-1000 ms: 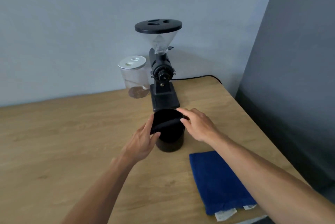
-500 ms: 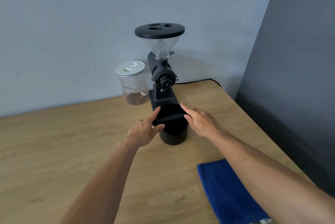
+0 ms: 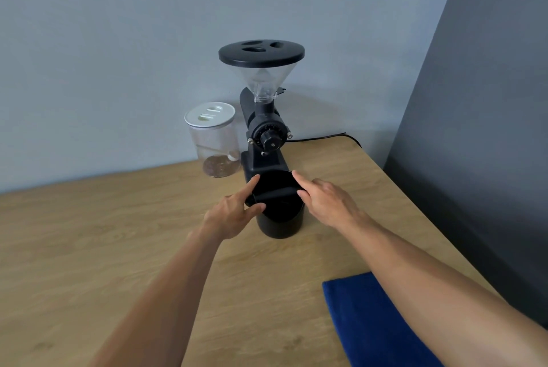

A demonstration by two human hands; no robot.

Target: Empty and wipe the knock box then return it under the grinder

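Note:
The black round knock box (image 3: 281,222) stands upright on the wooden table, against the base of the black coffee grinder (image 3: 264,135) and below its spout. A black bar crosses its open top. My left hand (image 3: 234,212) grips the box's left rim, thumb and forefinger on either side of the bar's end. My right hand (image 3: 326,202) rests against the right rim with fingers stretched toward the grinder. The inside of the box is dark and I cannot tell what it holds.
A clear jar (image 3: 214,141) with a white lid stands left of the grinder, some brown grounds at its bottom. A blue cloth (image 3: 373,322) lies at the near right. The table edge (image 3: 415,209) runs along the right, beside a dark wall. A black cable (image 3: 332,136) trails behind the grinder.
Both hands have pushed the knock box away from me across the table until it sits against the grinder's base. The cloth stayed where it was.

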